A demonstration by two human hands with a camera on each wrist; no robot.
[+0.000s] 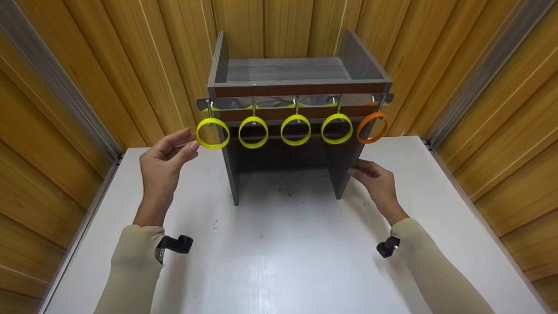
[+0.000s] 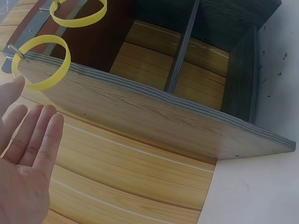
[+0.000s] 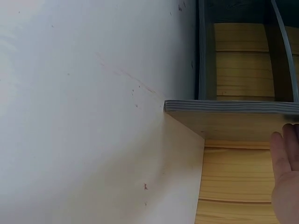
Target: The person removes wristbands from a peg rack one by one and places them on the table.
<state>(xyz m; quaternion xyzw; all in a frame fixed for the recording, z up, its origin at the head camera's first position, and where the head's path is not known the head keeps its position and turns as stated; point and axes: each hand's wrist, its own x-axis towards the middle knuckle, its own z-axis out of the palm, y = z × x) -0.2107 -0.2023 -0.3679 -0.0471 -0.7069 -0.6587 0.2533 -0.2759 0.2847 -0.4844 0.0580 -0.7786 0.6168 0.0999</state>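
Wood-patterned walls (image 1: pixel 130 56) rise on the far, left and right sides of a white tabletop (image 1: pixel 283 261). A grey shelf (image 1: pixel 301 90) stands on the tabletop at its far edge, midway between the far left and far right corners, its open front facing the person. A metal strip (image 1: pixel 274 102) runs across the shelf's upper front, its ends at the shelf's left and right edges. Pale sleeves (image 1: pixel 130 266) cover both forearms, reaching in over the tabletop's near edge.

The left hand (image 1: pixel 163 161) is beside the shelf's left edge, thumb and forefinger apart at the rim of the end yellow ring (image 1: pixel 212 146) — whether they touch it I cannot tell. The right hand (image 1: pixel 377 181) has its fingers fairly straight, tips at the outer face of the shelf's right side, gripping nothing.

The end yellow ring hangs at the strip's left end; three more yellow rings (image 1: pixel 296 143) follow in a row, and an orange ring (image 1: pixel 370 141) hangs at the right end — each on its own small hook (image 1: pixel 297 104).
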